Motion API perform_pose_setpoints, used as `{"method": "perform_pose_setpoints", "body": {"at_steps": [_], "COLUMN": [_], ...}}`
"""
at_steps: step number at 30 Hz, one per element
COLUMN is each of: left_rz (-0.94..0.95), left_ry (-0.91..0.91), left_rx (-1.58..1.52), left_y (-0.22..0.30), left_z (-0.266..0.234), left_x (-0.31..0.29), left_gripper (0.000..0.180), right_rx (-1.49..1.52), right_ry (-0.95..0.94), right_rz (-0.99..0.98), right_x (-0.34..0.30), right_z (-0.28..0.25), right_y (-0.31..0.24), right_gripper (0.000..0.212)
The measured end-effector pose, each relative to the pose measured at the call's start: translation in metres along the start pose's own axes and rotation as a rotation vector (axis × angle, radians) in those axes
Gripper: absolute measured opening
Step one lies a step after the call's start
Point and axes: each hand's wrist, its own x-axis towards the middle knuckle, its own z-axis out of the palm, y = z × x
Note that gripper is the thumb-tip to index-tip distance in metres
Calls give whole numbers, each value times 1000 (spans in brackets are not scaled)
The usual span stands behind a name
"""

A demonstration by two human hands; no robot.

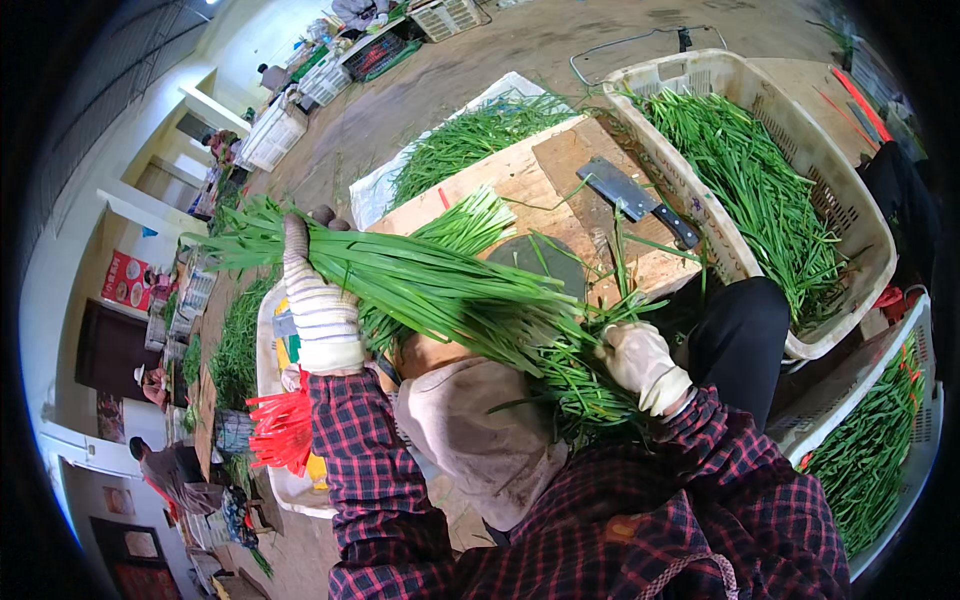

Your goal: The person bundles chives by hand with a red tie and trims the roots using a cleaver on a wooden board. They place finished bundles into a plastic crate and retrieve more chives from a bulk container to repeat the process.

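A long bunch of green garlic chives (430, 275) lies slantwise across my lap. My left hand (322, 315), in a striped knit glove with dark fingers, is wrapped round its leafy end. At its other end my right hand (640, 362), in a pale glove, is closed on loose chive leaves; its fingertips are partly hidden. Limp leaves (590, 395) hang below that hand over my lap. Behind the bunch is a wooden board (510, 180) with a second pale-stemmed bunch (478, 218) on it. A cleaver (615, 188) with a black handle rests on the board's right side.
At right stands a beige plastic basket (872, 225) full of chives, with another crate (925, 400) of bundled chives nearer. Chives lie on a white sheet (372, 198) beyond the board. Red ties (280, 430) hang beside my left forearm. Other people (180, 475) work far left.
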Motion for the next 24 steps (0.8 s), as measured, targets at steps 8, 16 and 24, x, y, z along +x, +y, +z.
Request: {"method": "perform_pose_setpoints", "body": {"at_steps": [8,16,24], "left_rz": [136,174,188], "left_ry": [66,-399,-682], "left_rx": [-52,-321,-346], "left_y": [25,18,32], "left_z": [0,-12,-2], "left_x": [-13,-8,-29], "left_gripper": [27,29,25], "right_rx": [-192,-126,88], "right_ry": [-628,-881,1], "right_rz": [448,273,-35], "right_x": [-10,-27,9], "right_z": [47,59,-114], "right_y": [-3,23,-26], "right_gripper": [47,61,26]}}
